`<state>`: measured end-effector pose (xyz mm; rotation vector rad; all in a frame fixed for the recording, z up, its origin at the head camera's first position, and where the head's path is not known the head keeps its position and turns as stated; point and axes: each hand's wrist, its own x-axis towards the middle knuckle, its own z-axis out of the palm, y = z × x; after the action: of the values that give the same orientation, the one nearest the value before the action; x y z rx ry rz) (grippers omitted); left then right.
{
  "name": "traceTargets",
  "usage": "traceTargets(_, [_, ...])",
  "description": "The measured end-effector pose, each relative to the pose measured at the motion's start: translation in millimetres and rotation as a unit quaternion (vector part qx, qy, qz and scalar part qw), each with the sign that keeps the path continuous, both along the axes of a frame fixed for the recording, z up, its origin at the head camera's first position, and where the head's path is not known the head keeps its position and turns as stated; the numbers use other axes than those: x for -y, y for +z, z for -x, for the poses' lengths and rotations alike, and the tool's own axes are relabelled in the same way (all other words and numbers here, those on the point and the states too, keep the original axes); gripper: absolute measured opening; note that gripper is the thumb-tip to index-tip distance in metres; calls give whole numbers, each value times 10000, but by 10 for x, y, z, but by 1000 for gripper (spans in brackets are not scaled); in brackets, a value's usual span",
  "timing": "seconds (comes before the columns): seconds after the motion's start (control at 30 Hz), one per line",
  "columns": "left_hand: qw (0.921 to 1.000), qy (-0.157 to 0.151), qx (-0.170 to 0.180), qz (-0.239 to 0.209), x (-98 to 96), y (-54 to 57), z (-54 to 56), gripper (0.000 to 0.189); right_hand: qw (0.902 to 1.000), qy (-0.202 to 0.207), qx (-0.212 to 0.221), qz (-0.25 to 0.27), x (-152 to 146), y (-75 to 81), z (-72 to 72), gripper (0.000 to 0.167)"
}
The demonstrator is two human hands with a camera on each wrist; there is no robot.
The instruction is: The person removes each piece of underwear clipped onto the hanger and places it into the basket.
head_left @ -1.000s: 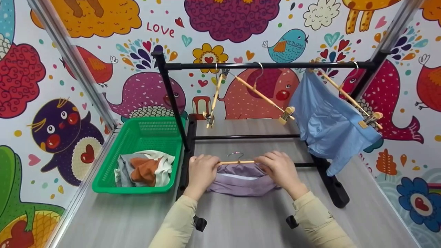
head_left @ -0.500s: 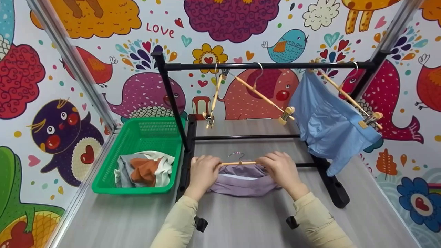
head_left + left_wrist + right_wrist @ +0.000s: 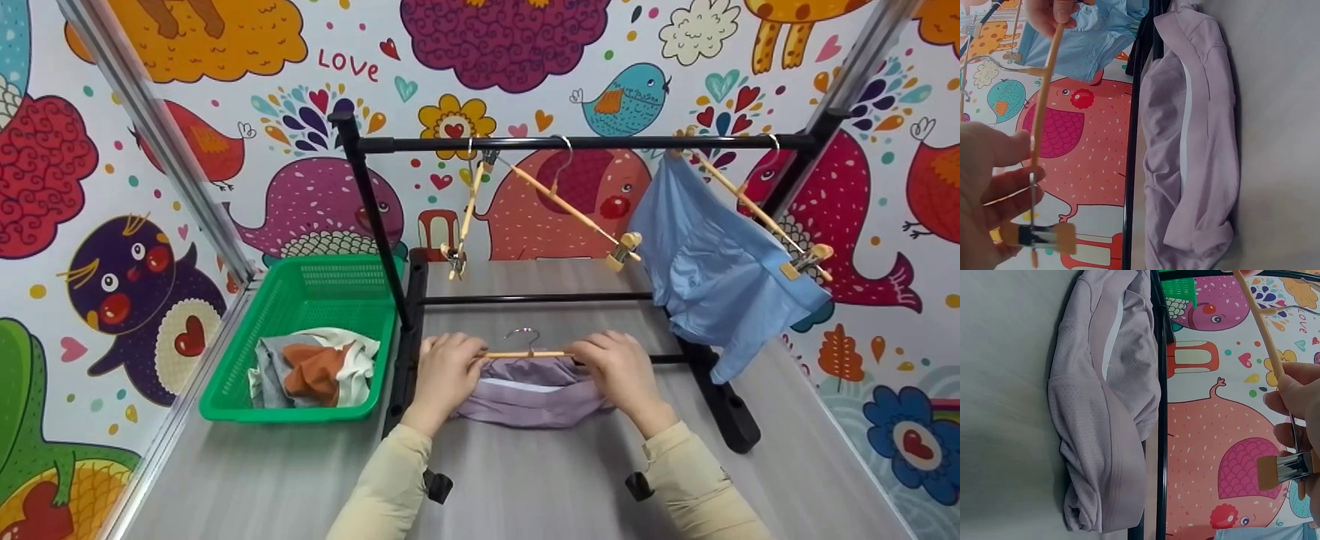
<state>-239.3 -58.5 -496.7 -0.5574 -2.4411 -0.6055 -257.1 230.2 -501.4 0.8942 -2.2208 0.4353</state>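
Both hands grip a light wooden clip hanger (image 3: 529,355) with a metal hook, one near each end. My left hand (image 3: 448,379) pinches its left part. In the left wrist view a clip (image 3: 1039,237) sits by those fingers. My right hand (image 3: 616,375) holds the other end, where the right wrist view shows a second clip (image 3: 1286,470). Below the hanger a lilac garment (image 3: 525,409) lies on the table, its wide waistband opening facing up. The hanger is apart from it, and neither clip bites any cloth.
A black rack (image 3: 502,144) stands behind, with two bare wooden hangers (image 3: 577,206) and a blue pair of shorts (image 3: 720,255) clipped on another. At left, a green basket (image 3: 225,409) holds grey, rust and white clothes (image 3: 319,367). Rack feet (image 3: 436,486) lie near the forearms.
Both hands and the hanger have shifted slightly to the right. The lilac garment stays where it was.
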Motion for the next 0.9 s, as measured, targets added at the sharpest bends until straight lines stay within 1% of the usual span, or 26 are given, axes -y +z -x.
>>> traceTargets(0.1, [10000, -37, -15, 9, -7, 17, -9, 15, 10000, -33, -13, 50, -30, -29, -2, 31])
traceTargets(0.23, [9999, -107, -130, 19, -24, 28, -19, 17, 9998, -153, 54, 81, -76, -71, -15, 28])
traceTargets(0.43, [9993, -259, -262, 99, -67, 22, -27, 19, 9981, -483, 276, 258, -169, -150, -47, 26])
traceTargets(0.5, [9990, -304, -312, 108, -87, 5, -34, 19, 9971, -599, 339, 324, -201, -174, -58, 26])
traceTargets(0.6, [9986, -333, -370, 152, -122, -39, -49, 20, 9954, -755, 415, 423, -244, -205, -70, 24])
traceTargets(0.7, [9985, -343, -334, 269, -163, -107, -65, 21, 9933, -896, 461, 566, -280, -226, -80, 22])
traceTargets(0.77, [9984, -358, -239, 368, -197, -159, -78, 22, 9918, -978, 490, 661, -299, -237, -87, 22])
traceTargets(0.9, [9977, -371, 82, 555, -274, -287, -94, 26, 9891, -1123, 565, 765, -324, -260, -102, 20])
